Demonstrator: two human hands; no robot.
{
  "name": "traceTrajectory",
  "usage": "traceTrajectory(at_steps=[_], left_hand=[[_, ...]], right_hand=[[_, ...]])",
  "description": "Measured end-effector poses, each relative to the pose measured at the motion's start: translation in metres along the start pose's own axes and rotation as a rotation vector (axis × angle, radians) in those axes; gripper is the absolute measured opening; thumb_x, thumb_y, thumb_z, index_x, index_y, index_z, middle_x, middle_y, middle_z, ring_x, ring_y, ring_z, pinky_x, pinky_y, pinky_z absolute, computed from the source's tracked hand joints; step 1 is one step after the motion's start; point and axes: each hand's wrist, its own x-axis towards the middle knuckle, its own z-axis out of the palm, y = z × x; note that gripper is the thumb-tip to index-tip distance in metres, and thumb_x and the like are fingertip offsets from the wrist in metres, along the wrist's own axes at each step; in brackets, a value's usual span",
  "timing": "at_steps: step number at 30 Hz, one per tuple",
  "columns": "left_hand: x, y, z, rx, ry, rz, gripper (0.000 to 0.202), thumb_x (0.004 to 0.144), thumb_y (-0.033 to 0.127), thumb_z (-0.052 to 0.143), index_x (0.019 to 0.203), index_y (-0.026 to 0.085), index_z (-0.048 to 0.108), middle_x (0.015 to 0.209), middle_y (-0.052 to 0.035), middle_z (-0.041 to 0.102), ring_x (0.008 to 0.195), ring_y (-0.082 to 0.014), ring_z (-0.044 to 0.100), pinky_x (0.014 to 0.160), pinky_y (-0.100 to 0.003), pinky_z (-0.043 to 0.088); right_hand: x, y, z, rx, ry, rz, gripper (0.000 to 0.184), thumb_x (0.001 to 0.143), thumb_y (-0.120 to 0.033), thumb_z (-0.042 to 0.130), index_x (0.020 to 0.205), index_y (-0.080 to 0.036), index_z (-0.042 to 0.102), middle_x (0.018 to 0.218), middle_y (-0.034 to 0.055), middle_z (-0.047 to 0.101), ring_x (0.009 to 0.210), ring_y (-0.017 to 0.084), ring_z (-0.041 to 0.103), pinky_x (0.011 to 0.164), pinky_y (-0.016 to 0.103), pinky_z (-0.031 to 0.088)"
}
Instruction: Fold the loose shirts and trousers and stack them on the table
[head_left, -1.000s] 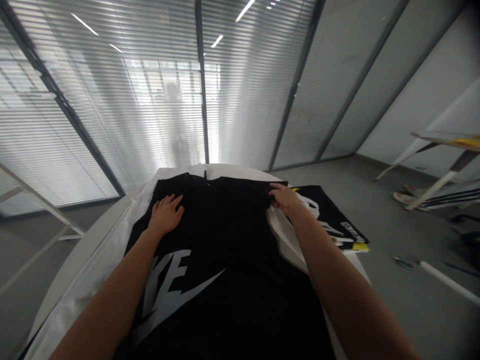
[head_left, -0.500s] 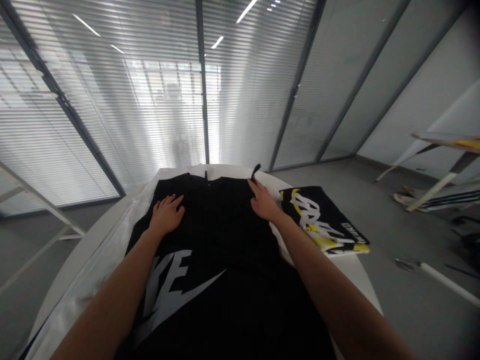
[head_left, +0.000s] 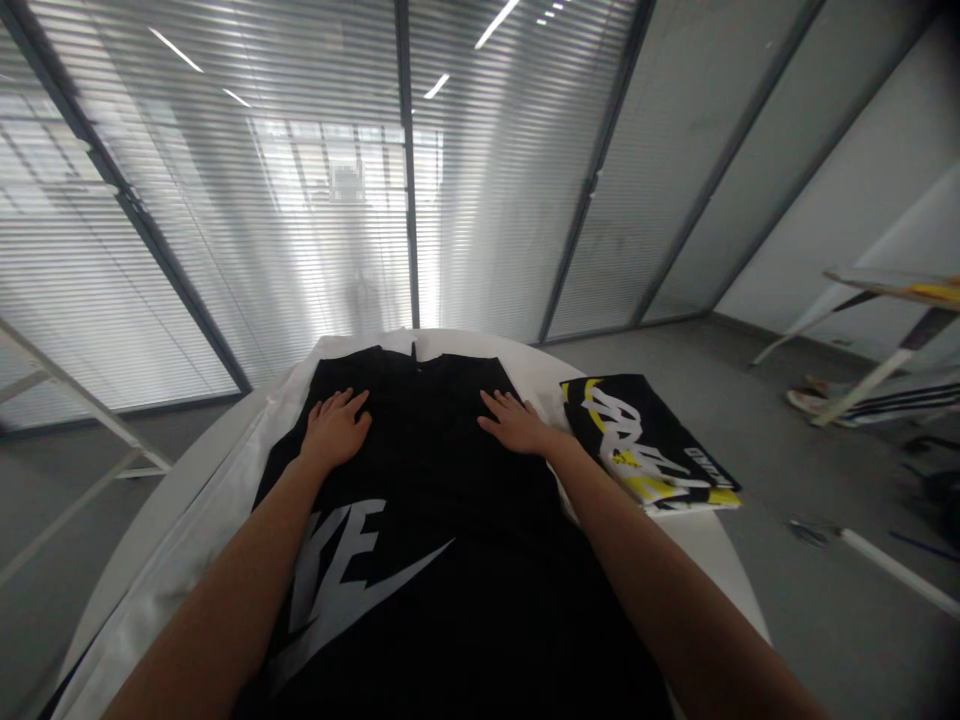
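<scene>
A black T-shirt (head_left: 427, 560) with a large white Nike print lies flat, collar pointing away from me. My left hand (head_left: 335, 428) rests palm down on its upper left part, holding nothing. My right hand (head_left: 514, 423) presses flat on the upper right part, fingers spread and empty. To the right of that hand, a folded black garment (head_left: 645, 445) with white and yellow print sits apart from the T-shirt, on the same white round table (head_left: 720, 550). White cloth (head_left: 187, 540) shows along the table's left side.
Grey floor surrounds the table. Slatted blinds on glass partitions stand ahead. At the right are a white trestle stand (head_left: 885, 340), striped fabric with shoes (head_left: 877, 400) on the floor, and a white rod (head_left: 892, 565).
My right hand has moved left from the T-shirt's right edge onto its body. That side of the T-shirt now lies flat and narrower, its raised edge gone. The folded garment is uncovered.
</scene>
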Motion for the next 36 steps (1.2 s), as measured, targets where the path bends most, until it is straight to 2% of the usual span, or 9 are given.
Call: traceTrajectory(at_steps=[4, 8, 14, 17, 23, 26, 30, 32, 36], left_hand=[[0.000, -0.001, 0.000, -0.004, -0.009, 0.003, 0.052, 0.091, 0.041, 0.035, 0.140, 0.028, 0.046, 0.147, -0.0076, 0.043, 0.138, -0.0268, 0.033, 0.112, -0.049, 0.021], [0.001, -0.002, 0.001, -0.006, 0.001, 0.005, 0.051, 0.091, 0.041, 0.037, 0.140, 0.028, 0.046, 0.147, -0.0070, 0.043, 0.137, -0.0269, 0.034, 0.112, -0.049, 0.022], [0.001, -0.002, 0.002, -0.013, 0.011, 0.010, 0.051, 0.091, 0.041, 0.036, 0.140, 0.028, 0.047, 0.147, -0.0079, 0.043, 0.137, -0.0275, 0.034, 0.112, -0.050, 0.022], [0.001, -0.002, 0.003, -0.008, 0.008, 0.006, 0.051, 0.091, 0.041, 0.036, 0.139, 0.028, 0.047, 0.146, -0.0080, 0.044, 0.137, -0.0275, 0.034, 0.112, -0.050, 0.022], [0.001, -0.003, 0.004, -0.005, 0.015, 0.002, 0.052, 0.091, 0.042, 0.036, 0.140, 0.028, 0.047, 0.147, -0.0077, 0.043, 0.137, -0.0270, 0.035, 0.112, -0.049, 0.022], [0.001, -0.003, 0.003, -0.008, 0.008, 0.003, 0.052, 0.091, 0.042, 0.036, 0.140, 0.028, 0.047, 0.147, -0.0075, 0.043, 0.137, -0.0273, 0.034, 0.112, -0.049, 0.022], [0.001, -0.002, 0.001, -0.007, -0.010, -0.004, 0.052, 0.090, 0.040, 0.037, 0.140, 0.028, 0.046, 0.147, -0.0080, 0.042, 0.137, -0.0278, 0.035, 0.112, -0.050, 0.022], [0.001, -0.002, 0.001, -0.006, -0.013, -0.004, 0.052, 0.091, 0.040, 0.036, 0.140, 0.027, 0.046, 0.147, -0.0080, 0.042, 0.137, -0.0276, 0.034, 0.112, -0.049, 0.022], [0.000, -0.002, 0.001, -0.003, 0.001, -0.002, 0.052, 0.091, 0.041, 0.035, 0.140, 0.028, 0.046, 0.147, -0.0073, 0.042, 0.137, -0.0272, 0.035, 0.112, -0.049, 0.022]], right_hand=[[-0.001, 0.001, 0.008, -0.080, 0.016, -0.003, 0.065, 0.095, -0.053, 0.029, 0.152, -0.024, 0.017, 0.158, 0.0131, 0.014, 0.144, 0.032, 0.009, 0.112, 0.055, 0.010], [-0.006, -0.009, -0.003, -0.051, 0.050, -0.008, 0.067, 0.094, -0.052, 0.034, 0.152, -0.027, 0.014, 0.157, 0.0120, 0.017, 0.144, 0.033, 0.012, 0.111, 0.056, 0.013], [-0.009, -0.009, -0.020, -0.015, 0.230, 0.301, 0.058, 0.094, -0.051, 0.030, 0.146, -0.025, 0.032, 0.142, 0.0177, 0.042, 0.128, 0.038, 0.040, 0.100, 0.056, 0.031], [-0.009, -0.004, -0.020, -0.026, 0.172, 0.384, 0.055, 0.093, -0.048, 0.034, 0.144, -0.026, 0.037, 0.136, 0.0191, 0.048, 0.124, 0.039, 0.044, 0.096, 0.056, 0.033], [-0.004, -0.001, -0.018, -0.082, 0.067, 0.267, 0.050, 0.089, -0.048, 0.043, 0.130, -0.022, 0.056, 0.134, 0.0177, 0.051, 0.122, 0.038, 0.046, 0.096, 0.053, 0.035], [0.002, 0.001, -0.022, 0.056, 0.120, 0.177, 0.040, 0.088, -0.039, 0.045, 0.113, -0.016, 0.067, 0.121, 0.0167, 0.062, 0.115, 0.032, 0.054, 0.096, 0.042, 0.039], [0.007, 0.010, -0.028, 0.383, 0.217, 0.225, 0.026, 0.085, -0.027, 0.049, 0.088, -0.017, 0.073, 0.102, 0.0114, 0.070, 0.104, 0.026, 0.061, 0.089, 0.032, 0.042], [0.007, 0.014, -0.028, 0.461, 0.233, 0.257, 0.025, 0.084, -0.025, 0.049, 0.089, -0.018, 0.073, 0.098, 0.0103, 0.071, 0.099, 0.024, 0.063, 0.082, 0.030, 0.045], [0.005, 0.018, -0.023, 0.616, 0.214, 0.303, 0.034, 0.083, -0.025, 0.050, 0.113, -0.019, 0.066, 0.096, 0.0072, 0.072, 0.086, 0.020, 0.066, 0.067, 0.027, 0.048]])
